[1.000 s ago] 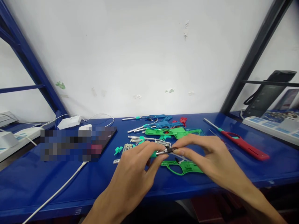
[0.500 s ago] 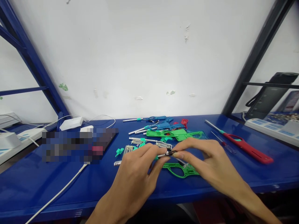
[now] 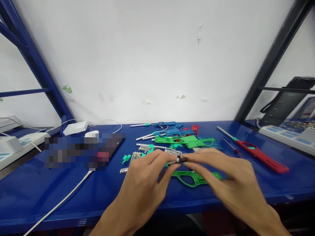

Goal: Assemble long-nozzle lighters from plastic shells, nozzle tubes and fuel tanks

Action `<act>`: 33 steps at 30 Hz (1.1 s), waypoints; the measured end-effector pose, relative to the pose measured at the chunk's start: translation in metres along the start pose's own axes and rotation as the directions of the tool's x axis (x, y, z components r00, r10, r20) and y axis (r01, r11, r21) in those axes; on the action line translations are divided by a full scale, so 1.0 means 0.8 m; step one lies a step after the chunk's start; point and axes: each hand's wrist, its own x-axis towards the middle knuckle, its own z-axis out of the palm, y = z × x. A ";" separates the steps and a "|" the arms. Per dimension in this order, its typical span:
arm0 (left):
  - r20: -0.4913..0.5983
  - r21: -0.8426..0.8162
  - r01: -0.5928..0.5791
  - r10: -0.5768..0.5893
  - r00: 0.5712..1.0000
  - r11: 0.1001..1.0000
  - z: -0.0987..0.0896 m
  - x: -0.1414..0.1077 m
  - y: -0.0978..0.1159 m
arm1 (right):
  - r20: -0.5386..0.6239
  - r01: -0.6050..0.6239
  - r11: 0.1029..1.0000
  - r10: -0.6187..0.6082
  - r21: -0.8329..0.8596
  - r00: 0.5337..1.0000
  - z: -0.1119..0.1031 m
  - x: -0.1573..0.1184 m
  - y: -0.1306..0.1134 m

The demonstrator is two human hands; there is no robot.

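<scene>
My left hand (image 3: 145, 180) pinches a small metal-and-black piece (image 3: 177, 160) with a bit of teal at its near end. The fingertips of my right hand (image 3: 228, 177) close on the dark end of the same piece. Below it on the blue table lies an open green handle shell (image 3: 192, 179). Just behind my hands are another green shell (image 3: 189, 141), blue shells (image 3: 174, 131), a red shell (image 3: 195, 129), metal tubes and small teal parts (image 3: 126, 158).
A red lighter (image 3: 263, 156) and a screwdriver (image 3: 237, 151) lie on the right. A dark phone-like device (image 3: 114, 144), white cable (image 3: 59, 203) and charger (image 3: 75, 127) are left. Power strips (image 3: 283, 136) flank both sides; a dark bottle (image 3: 283, 101) leans at right.
My right hand has turned and shifted slightly to the right, its fingers straighter along the piece. My left hand has barely moved.
</scene>
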 end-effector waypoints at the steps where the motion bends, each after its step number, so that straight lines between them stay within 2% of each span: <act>1: 0.006 -0.003 0.000 0.000 1.000 1.000 0.000 0.000 0.000 | 0.002 0.009 1.000 -0.009 0.010 1.000 0.000 0.000 0.001; 8: 0.079 0.002 0.048 -0.048 0.996 0.999 -0.001 -0.001 -0.002 | 0.111 -0.009 0.996 -0.001 0.090 0.994 -0.004 0.003 0.015; 11: 0.091 -0.011 0.052 -0.051 0.995 0.999 0.000 -0.001 -0.002 | 0.118 -0.016 0.995 0.005 0.096 0.993 -0.003 0.003 0.017; 16: 0.084 -0.005 0.015 -0.014 0.996 1.000 -0.003 -0.001 -0.002 | 0.073 0.088 0.993 -0.093 0.077 0.993 -0.001 0.002 0.015; 20: 0.148 -0.065 0.084 -0.074 0.986 0.994 -0.009 -0.001 -0.004 | 0.081 0.171 0.983 -0.176 0.067 0.981 -0.002 0.007 0.015; 26: 0.194 -0.047 0.124 -0.113 0.975 0.991 -0.008 -0.003 -0.007 | 0.123 0.236 0.971 -0.239 0.040 0.963 -0.002 0.016 0.017; 29: 0.260 -0.102 0.199 -0.167 0.951 0.975 -0.012 0.000 -0.007 | 0.123 0.301 0.954 -0.297 -0.015 0.947 -0.003 0.017 0.019; 33: 0.382 -0.147 0.320 -0.245 0.891 0.936 -0.024 0.008 -0.007 | 0.134 0.393 0.915 -0.379 -0.094 0.916 -0.007 0.016 0.021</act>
